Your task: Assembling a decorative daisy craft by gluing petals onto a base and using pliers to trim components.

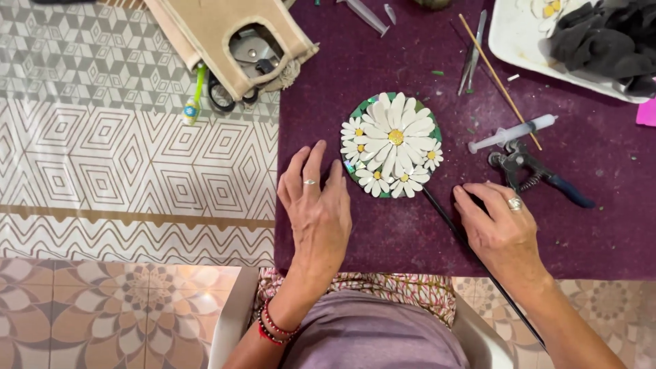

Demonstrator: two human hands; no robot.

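One round daisy mosaic [392, 145] on purple bench [383, 232], left hand [316, 205] flat and released beside it, right hand [497, 222] grasping one thin black rod [478, 263], one syringe [512, 133], one nipper [529, 171] nearby.

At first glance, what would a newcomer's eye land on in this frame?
The round daisy mosaic, white petals with yellow centres, sits mid-frame on the purple mat. The left hand lies flat beside its lower left edge, and the right hand rests to the lower right over a thin black rod. A syringe and black nippers lie right of the mosaic.
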